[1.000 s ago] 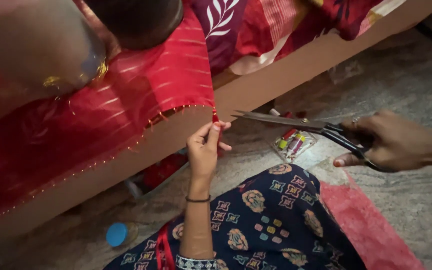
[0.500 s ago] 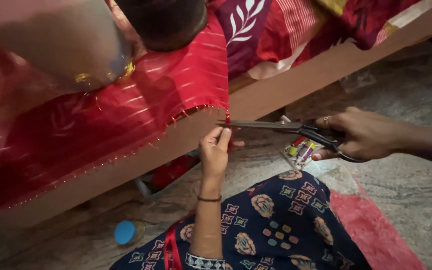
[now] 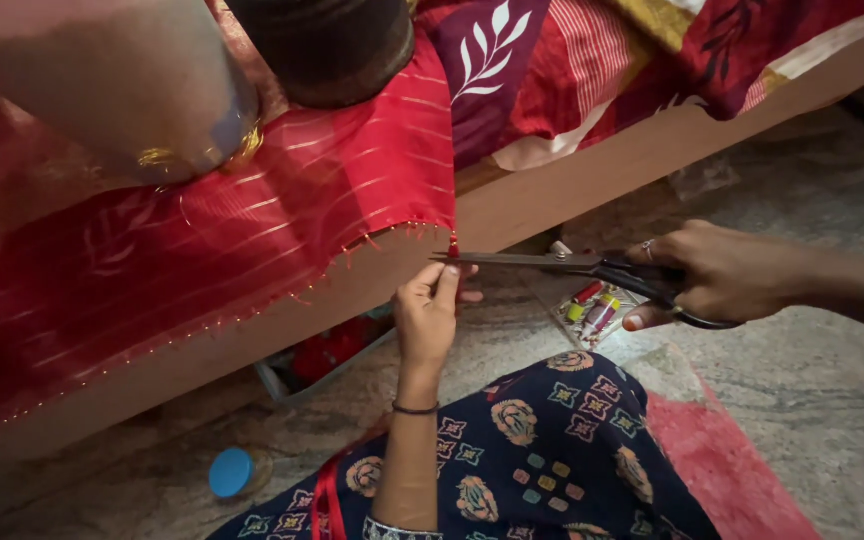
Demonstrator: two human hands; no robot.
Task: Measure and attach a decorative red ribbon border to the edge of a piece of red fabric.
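Note:
My right hand (image 3: 717, 272) grips black-handled scissors (image 3: 562, 262), whose blades point left and reach the corner of a red cloth (image 3: 252, 230) with thin stripes and a beaded edge. The cloth hangs over a wooden bed edge (image 3: 572, 185). My left hand (image 3: 429, 312) is raised under that corner, fingertips pinching a short red thread or tassel (image 3: 452, 246) just below the blade tips. A thin dark bangle circles the left wrist. My knee in dark blue patterned fabric (image 3: 542, 460) lies below both hands.
A small pack of coloured thread spools (image 3: 592, 308) lies on the stone floor under the scissors. A blue round lid (image 3: 231, 472) sits at the lower left. A red mat (image 3: 722, 470) lies at the right. Another person's arm with gold bangles (image 3: 122, 90) rests on the bed.
The scissors moved left toward the cloth corner, blades now closing at the tassel. My left hand stayed pinching below the corner. The view shifted slightly closer.

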